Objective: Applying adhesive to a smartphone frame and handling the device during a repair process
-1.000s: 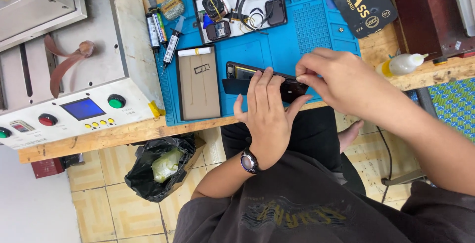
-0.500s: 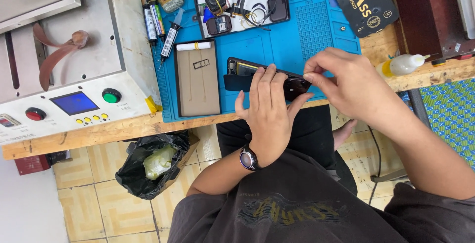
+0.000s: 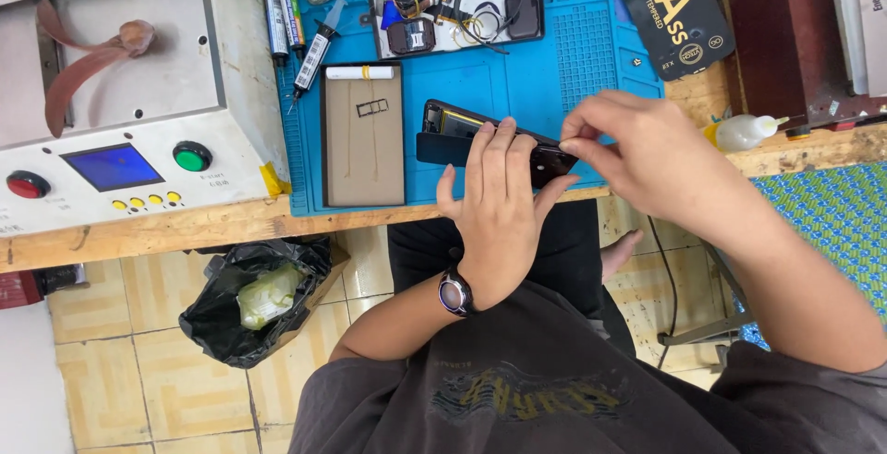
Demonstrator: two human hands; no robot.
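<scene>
A dark opened smartphone lies on the blue work mat near the bench's front edge. My left hand, with a wristwatch, lies flat over the phone's middle and presses it down. My right hand pinches the phone's right end between thumb and fingertips. What the fingertips grip there is too small to tell. The phone's left end, with exposed internals, sticks out past my left hand.
A tan rectangular pad lies on the mat's left. A tray of small parts and cables sits at the back. Tubes and pens, a grey machine with buttons, a black packet, a small white bottle. A bin bag on the floor.
Both hands stay on the phone. The view has shifted slightly, and my right-hand fingers have tightened their pinch at the phone's right end.
</scene>
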